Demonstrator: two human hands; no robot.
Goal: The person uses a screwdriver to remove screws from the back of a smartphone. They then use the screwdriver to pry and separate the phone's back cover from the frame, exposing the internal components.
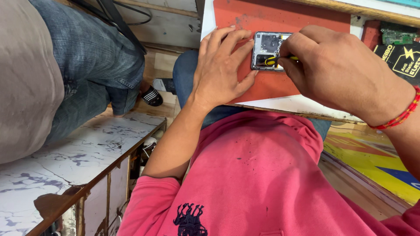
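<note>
An opened phone with its back cover off lies on a red work mat. My left hand rests flat on the mat, its fingers pressing the phone's left edge. My right hand is closed around a small screwdriver with a yellow-and-black handle, whose tip rests on the phone's inner parts. Most of the phone's right side is hidden under my right hand.
The mat lies on a white bench with a wooden front edge. A green circuit board and a black package sit at the right. Another person in jeans sits to the left, beside a marbled white counter.
</note>
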